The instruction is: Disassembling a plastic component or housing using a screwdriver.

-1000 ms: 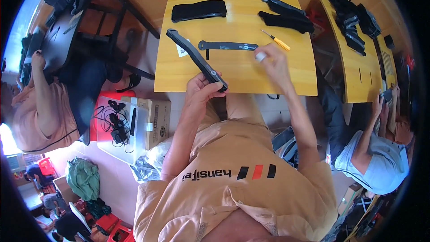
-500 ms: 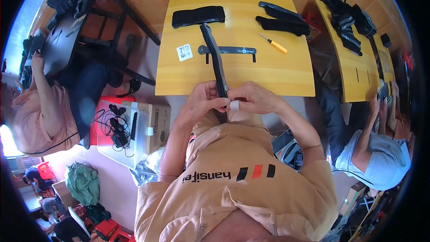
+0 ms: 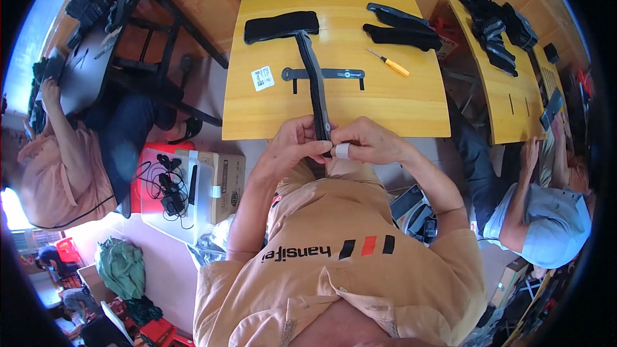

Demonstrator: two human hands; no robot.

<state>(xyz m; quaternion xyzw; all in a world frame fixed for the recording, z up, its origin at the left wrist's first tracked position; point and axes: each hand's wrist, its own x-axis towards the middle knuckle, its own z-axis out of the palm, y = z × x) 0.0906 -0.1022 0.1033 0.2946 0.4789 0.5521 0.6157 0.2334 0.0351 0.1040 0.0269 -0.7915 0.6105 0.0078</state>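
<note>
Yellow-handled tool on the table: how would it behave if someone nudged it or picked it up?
The yellow-handled tool would probably feel stiff, as its thin shaft looks straight. Being slim, it is likely light. Pushed sideways, it might roll or slide, since its handle looks rounded and the table smooth.

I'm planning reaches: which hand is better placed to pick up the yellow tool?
Probably the right hand: it's nearer the yellow tool, though it and the left hand are both at the strap.

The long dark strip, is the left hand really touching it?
Touching: in the head view, the left hand grips the long dark strip by its near end.
</note>
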